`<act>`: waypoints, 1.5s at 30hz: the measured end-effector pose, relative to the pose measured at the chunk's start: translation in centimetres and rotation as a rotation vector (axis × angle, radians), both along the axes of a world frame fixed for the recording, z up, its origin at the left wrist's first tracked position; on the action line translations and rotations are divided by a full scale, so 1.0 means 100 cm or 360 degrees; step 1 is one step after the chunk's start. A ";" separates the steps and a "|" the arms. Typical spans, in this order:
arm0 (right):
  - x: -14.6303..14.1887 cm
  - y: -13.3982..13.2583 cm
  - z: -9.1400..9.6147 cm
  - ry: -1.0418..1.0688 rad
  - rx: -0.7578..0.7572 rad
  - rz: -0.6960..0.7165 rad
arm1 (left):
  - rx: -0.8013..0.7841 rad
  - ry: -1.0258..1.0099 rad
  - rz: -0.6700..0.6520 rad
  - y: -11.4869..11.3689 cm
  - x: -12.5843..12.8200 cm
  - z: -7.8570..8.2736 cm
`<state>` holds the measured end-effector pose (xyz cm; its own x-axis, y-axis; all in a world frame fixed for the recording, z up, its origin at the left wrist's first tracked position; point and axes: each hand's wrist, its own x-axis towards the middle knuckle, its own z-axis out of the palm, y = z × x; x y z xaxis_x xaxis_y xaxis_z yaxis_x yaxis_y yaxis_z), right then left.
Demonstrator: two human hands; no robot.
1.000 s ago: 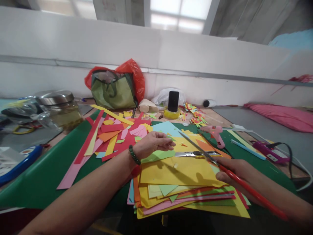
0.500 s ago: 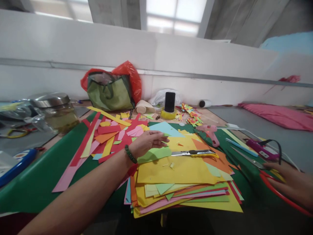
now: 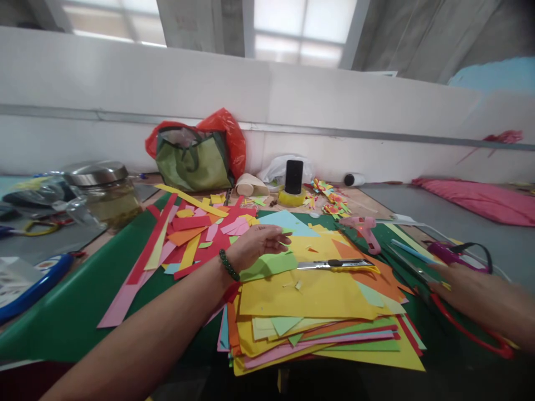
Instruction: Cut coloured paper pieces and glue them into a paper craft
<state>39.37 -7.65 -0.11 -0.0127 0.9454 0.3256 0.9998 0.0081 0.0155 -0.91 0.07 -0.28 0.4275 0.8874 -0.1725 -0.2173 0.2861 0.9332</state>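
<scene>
My left hand, a green bead bracelet on its wrist, pinches a small green paper piece above the paper stack. Beneath it lie a light green sheet and a snap-off utility knife, resting across yellow paper. At the right, my right hand is closed at the red-handled scissors, blades pointing away to the upper left; motion smears the fingers. The stack's lower layers are orange, pink, green and red sheets.
Paper scraps spread over the green mat at left. Beyond the stack are a pink glue gun, a phone standing on a tape roll, and paper flowers. A lidded jar and green bag stand left.
My right hand has moved leftward with the scissors, whose handles have swung. My left hand still pinches the green piece. The whole view has shifted slightly.
</scene>
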 end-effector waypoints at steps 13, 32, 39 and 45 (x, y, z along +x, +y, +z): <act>-0.216 0.097 0.016 0.1233 -0.0145 0.1473 | -0.0062 -0.0021 0.0100 0.002 -0.001 0.000; -0.219 0.110 -0.007 0.1607 -0.0354 0.1313 | 0.0101 0.0260 0.0172 0.000 0.005 -0.004; -0.220 0.112 -0.006 0.1717 -0.0454 0.1279 | 0.0253 0.0316 0.0281 0.004 0.006 -0.006; -0.220 0.115 -0.010 0.1775 -0.0405 0.1264 | 0.0198 0.0377 0.0262 0.004 0.007 -0.004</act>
